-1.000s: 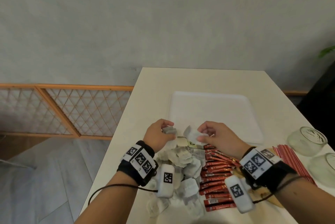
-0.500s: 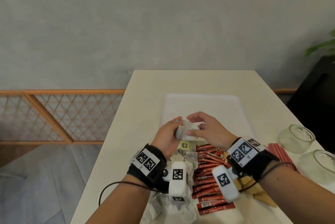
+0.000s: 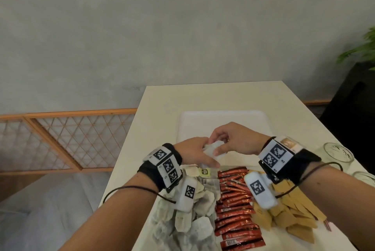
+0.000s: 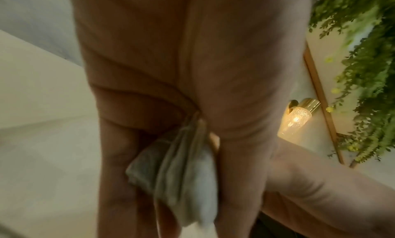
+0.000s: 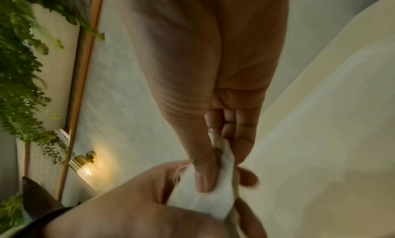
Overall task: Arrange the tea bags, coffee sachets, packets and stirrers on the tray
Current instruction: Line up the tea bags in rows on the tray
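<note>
**White tea bags held between both hands above the tray's near edge**

White paper showed between the two hands: a small bunch of tea bags (image 3: pixel 213 149) was held over the near edge of the white tray (image 3: pixel 223 118), which lay on the cream tabletop (image 3: pixel 162 104). The left hand (image 3: pixel 194 152) had its fingers (image 4: pixel 119 157) curled round the bunch, and the left wrist view showed several bags pressed flat together between fingers and thumb. The right hand (image 3: pixel 237 142) met it from the other side, thumb and fingers (image 5: pixel 203 165) pinching the top of the same bunch; the right wrist view showed the thumb pressed down on the white paper.

Nearer the person, under the wrists, the remaining supplies lay in three groups side by side. A loose heap of pale tea bags (image 3: pixel 190 216) lay on the left, one with a yellow-green tag (image 3: pixel 205 172) at its far end. A row of red coffee sachets (image 3: pixel 235 210) ran down the middle, just beside the heap. Tan packets (image 3: pixel 294 212) were spread on the right, touching the sachets' edge. A few red stirrers (image 3: pixel 327 225) showed at the right, mostly hidden by the forearm. Two glass jars (image 3: pixel 337 152) stood on the tabletop at the right edge, well apart from the tray's centre.
</note>
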`<state>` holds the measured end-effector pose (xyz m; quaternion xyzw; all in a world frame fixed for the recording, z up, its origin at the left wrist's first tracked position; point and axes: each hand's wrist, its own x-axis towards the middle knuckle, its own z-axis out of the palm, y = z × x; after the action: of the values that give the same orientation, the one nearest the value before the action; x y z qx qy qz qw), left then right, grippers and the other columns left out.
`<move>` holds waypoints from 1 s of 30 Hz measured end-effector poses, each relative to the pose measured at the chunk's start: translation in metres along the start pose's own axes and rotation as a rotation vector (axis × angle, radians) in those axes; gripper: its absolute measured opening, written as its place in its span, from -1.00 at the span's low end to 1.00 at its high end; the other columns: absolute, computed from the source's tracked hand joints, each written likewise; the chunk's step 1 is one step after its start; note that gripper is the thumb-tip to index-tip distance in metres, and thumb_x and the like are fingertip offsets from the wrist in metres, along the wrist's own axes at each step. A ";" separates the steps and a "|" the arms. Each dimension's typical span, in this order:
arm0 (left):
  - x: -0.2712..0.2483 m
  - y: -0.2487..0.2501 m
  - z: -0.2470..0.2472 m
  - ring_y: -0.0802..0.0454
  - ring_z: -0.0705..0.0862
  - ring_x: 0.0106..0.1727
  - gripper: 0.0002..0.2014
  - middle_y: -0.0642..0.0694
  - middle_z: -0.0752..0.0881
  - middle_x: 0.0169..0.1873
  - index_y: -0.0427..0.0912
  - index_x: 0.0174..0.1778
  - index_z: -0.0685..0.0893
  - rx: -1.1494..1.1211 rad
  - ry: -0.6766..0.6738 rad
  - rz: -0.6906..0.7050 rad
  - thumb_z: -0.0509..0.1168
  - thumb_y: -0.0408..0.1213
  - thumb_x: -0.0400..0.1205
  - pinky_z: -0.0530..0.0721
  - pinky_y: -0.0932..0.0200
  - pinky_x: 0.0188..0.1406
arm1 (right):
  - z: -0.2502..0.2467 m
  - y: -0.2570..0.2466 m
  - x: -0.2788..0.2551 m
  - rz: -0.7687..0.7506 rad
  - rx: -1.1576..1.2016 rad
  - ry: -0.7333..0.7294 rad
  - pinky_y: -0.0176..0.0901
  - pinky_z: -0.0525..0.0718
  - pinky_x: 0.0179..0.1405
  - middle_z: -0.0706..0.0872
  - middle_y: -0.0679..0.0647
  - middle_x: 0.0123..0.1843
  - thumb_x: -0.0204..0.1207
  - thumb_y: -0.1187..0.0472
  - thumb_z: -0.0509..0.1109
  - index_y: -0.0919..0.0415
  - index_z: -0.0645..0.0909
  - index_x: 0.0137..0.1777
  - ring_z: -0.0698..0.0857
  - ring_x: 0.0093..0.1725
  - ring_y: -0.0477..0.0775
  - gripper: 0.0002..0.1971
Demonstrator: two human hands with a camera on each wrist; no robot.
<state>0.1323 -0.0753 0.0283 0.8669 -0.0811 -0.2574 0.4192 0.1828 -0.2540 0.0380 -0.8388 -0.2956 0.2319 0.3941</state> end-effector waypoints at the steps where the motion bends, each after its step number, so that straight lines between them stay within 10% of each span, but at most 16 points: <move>1: 0.002 0.002 0.001 0.04 0.77 -0.16 -0.72 -0.11 0.77 -0.10 -0.20 0.10 0.63 -0.039 -0.042 -0.013 0.51 -0.25 0.54 0.74 0.31 -0.13 | -0.003 -0.002 0.002 -0.012 -0.020 0.017 -0.36 0.63 -0.21 0.79 0.06 -0.01 0.35 0.31 0.64 0.14 0.75 0.02 0.65 -0.26 -0.22 -0.74; 5: 0.011 -0.003 0.004 -0.14 0.77 -0.17 -0.77 -0.21 0.77 -0.11 -0.26 0.02 0.63 -0.222 -0.006 -0.035 0.49 -0.27 0.56 0.76 -0.19 0.14 | -0.014 0.000 0.003 0.044 0.053 0.080 -0.25 0.75 -0.14 0.80 0.11 -0.05 0.50 0.18 0.53 0.21 0.75 0.04 0.78 -0.25 -0.02 -0.83; 11: 0.023 -0.019 -0.004 -0.03 0.77 -0.25 -0.78 -0.13 0.75 -0.17 -0.29 0.04 0.64 -0.348 0.105 0.000 0.48 -0.33 0.55 0.80 0.06 -0.06 | -0.030 0.010 0.013 0.100 0.074 0.223 -0.18 0.80 -0.15 0.81 0.18 -0.30 0.54 0.15 0.50 0.23 0.77 -0.15 0.79 -0.30 0.07 -0.86; 14: 0.035 -0.036 -0.014 -0.01 0.79 -0.22 -0.80 -0.10 0.79 -0.17 -0.28 0.00 0.70 -0.301 0.441 0.003 0.47 -0.26 0.54 0.81 -0.08 0.00 | -0.034 0.016 0.023 0.161 0.168 0.327 -0.13 0.78 -0.26 0.76 0.21 -0.33 0.57 0.26 0.45 0.24 0.71 -0.02 0.74 -0.37 0.07 -0.94; 17: 0.046 -0.034 -0.014 0.02 0.77 -0.20 -0.80 -0.03 0.79 -0.20 -0.15 0.06 0.71 -0.181 0.702 0.054 0.44 -0.18 0.56 0.77 0.19 -0.16 | -0.027 0.021 0.038 0.225 0.224 0.347 -0.15 0.73 -0.36 0.73 0.20 -0.33 0.53 0.36 0.42 0.15 0.66 0.08 0.72 -0.42 0.04 -0.82; 23: 0.073 -0.029 -0.005 0.28 0.63 -0.41 -0.90 0.06 0.75 -0.36 0.02 -0.07 0.73 -0.139 0.650 0.206 0.41 -0.30 0.59 0.67 0.32 -0.31 | -0.013 0.018 0.077 0.293 0.452 0.410 -0.11 0.72 -0.39 0.69 0.18 -0.39 0.57 0.39 0.32 0.35 0.68 0.07 0.65 -0.46 0.07 -0.85; 30: 0.097 -0.057 -0.043 0.11 0.55 -0.45 -0.69 0.07 0.58 -0.53 0.09 -0.47 0.52 -0.172 0.703 0.083 0.41 -0.25 0.56 0.53 0.16 -0.37 | -0.019 0.027 0.115 0.223 0.558 0.230 -0.11 0.73 -0.22 0.71 0.21 -0.27 0.63 0.29 0.37 0.47 0.71 0.06 0.68 -0.32 0.08 -0.79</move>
<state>0.2332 -0.0440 -0.0301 0.8599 0.0548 0.0678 0.5030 0.2855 -0.2000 0.0099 -0.7464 -0.0805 0.2494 0.6118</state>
